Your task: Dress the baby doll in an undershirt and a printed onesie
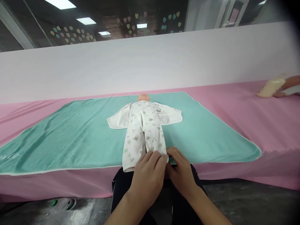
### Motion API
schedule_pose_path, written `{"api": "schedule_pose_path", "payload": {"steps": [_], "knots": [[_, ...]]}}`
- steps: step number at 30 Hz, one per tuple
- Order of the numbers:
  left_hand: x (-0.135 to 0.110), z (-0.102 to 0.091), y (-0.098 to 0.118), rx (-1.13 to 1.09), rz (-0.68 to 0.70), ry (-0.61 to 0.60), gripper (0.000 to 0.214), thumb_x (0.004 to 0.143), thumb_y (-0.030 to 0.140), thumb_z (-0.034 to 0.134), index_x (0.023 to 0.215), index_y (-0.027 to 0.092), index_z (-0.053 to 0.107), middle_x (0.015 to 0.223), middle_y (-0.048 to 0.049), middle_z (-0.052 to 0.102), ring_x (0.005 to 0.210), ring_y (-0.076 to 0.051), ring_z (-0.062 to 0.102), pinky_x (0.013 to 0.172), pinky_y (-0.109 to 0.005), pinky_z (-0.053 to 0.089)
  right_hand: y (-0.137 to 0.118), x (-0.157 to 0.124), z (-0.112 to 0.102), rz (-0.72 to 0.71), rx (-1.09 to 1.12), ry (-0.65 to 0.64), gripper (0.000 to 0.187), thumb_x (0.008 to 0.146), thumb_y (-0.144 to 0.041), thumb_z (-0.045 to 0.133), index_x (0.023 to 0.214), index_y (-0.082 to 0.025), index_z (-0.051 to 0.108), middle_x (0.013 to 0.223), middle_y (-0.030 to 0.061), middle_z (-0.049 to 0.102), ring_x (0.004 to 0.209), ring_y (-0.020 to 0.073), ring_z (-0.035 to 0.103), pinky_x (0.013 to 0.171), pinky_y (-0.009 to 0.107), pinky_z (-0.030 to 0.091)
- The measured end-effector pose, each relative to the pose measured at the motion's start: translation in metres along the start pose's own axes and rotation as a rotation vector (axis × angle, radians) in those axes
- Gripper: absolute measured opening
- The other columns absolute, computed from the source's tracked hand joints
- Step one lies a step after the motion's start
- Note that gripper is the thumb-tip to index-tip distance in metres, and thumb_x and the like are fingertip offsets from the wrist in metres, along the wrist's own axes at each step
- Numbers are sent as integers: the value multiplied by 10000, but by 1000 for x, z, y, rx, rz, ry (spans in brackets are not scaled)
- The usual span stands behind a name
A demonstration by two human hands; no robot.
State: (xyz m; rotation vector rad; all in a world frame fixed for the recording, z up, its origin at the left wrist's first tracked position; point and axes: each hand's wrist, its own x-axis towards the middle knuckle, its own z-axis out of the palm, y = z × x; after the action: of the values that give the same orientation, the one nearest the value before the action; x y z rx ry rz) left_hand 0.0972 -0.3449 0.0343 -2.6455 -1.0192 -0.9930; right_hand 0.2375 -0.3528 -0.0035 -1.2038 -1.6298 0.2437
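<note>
White baby pants (134, 138) with small printed animals and leaves stretch toward me along the front of a baby doll (143, 97). Only the doll's head shows at the far end. A white baby top (120, 118) has its sleeves spread out to both sides. My left hand (150, 175) is closed over the lower end of the right-hand pant leg, fingers curled into the cloth. Beside it, my right hand (181, 172) pinches the outer edge of that same leg's cuff. The other cuff lies loose at the near edge.
A turquoise towel (82, 134) lies under the doll on a pink table cover (234, 103). At the far right, another person's hand (290, 82) touches a pale yellow object (271, 87). A low white wall (131, 68) rises behind. A bottle (70, 203) lies on the floor at left.
</note>
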Motion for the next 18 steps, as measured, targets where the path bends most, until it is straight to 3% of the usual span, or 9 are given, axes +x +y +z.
{"api": "schedule_pose_path", "payload": {"steps": [3,5,10,12,15,18], "knots": [[-7,-1,1,1,15,-26,192,851,45,424,943,159,549,746,-34,547,674,-167,469,607,-310,401,2,-13,-1,40,-74,11,124,786,-91,488,796,-211,459,706,-11,490,639,136,455,574,256,380],[-13,-2,2,-43,15,-87,181,845,48,425,886,167,554,750,-36,551,665,-166,487,601,-309,408,4,-25,-1,33,-109,-47,147,756,-70,478,768,-210,435,678,-17,469,605,129,437,547,251,351],[-19,-25,-2,-424,51,-413,124,786,122,572,865,214,594,767,18,598,620,-100,551,525,-219,409,4,-42,-16,-141,-141,-450,104,767,-133,536,741,-204,464,720,-3,550,641,134,511,561,258,342],[-14,-41,-15,-584,-69,-447,113,799,161,582,872,240,616,766,37,617,658,-83,579,575,-183,436,2,-33,-31,-171,-135,-534,122,817,-189,534,715,-203,469,689,-15,546,621,120,500,560,256,335],[2,-55,-59,-625,-439,-274,126,856,261,515,788,224,613,721,26,607,657,-95,576,610,-196,457,6,7,-53,-11,-72,-441,200,892,-256,453,700,-203,467,657,-22,514,595,106,459,557,243,347],[25,-46,-128,-475,-740,-15,210,846,384,497,894,209,605,670,14,578,629,-131,554,633,-254,472,29,73,-57,198,-56,-215,246,890,-372,452,711,-206,491,672,-18,520,618,117,471,569,243,367]]}}
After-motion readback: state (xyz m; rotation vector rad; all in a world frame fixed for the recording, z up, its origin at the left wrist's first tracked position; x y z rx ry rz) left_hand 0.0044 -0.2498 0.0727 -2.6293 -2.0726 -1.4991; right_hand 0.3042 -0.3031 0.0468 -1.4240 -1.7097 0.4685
